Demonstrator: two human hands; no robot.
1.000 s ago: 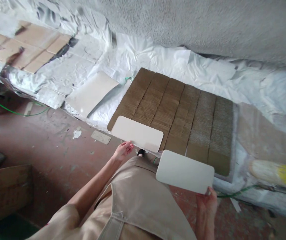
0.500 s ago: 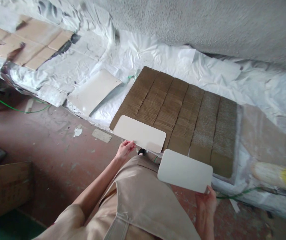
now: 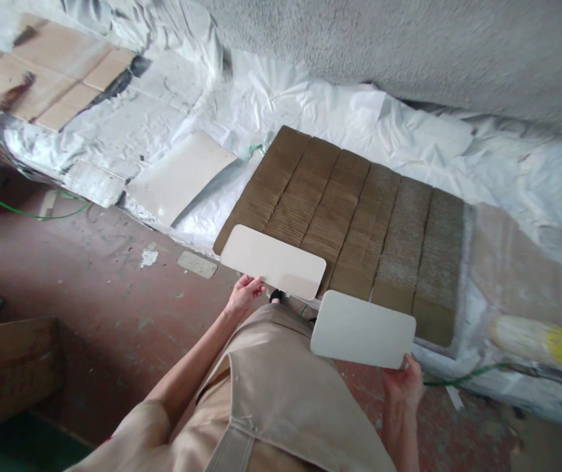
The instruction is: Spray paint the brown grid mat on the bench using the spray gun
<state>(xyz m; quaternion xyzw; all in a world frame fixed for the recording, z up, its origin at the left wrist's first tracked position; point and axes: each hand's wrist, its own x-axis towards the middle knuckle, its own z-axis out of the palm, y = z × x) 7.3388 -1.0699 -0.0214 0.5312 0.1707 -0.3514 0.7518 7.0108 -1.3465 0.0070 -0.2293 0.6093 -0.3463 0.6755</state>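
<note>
My left hand pinches the near edge of a flat cream panel with rounded corners. This panel is over the near left part of a fanned, overlapping stack of brown panels; whether it touches them I cannot tell. A second pale, round-cornered panel is in my right hand, gripped at its lower right corner. It is held tilted in front of my apron, beside the stack's near edge. The brown panels lie in several columns, and those on the right carry a whitish speckling.
White plastic sheeting covers the low bench along a rough grey wall. A curved pale sheet and flattened cardboard lie to the left. At right is a white and yellow object. A cardboard box stands on the floor.
The right panel has shifted slightly up and turned a little with my right hand. My left hand keeps its pinch on the other panel. The whole view has drifted slightly.
</note>
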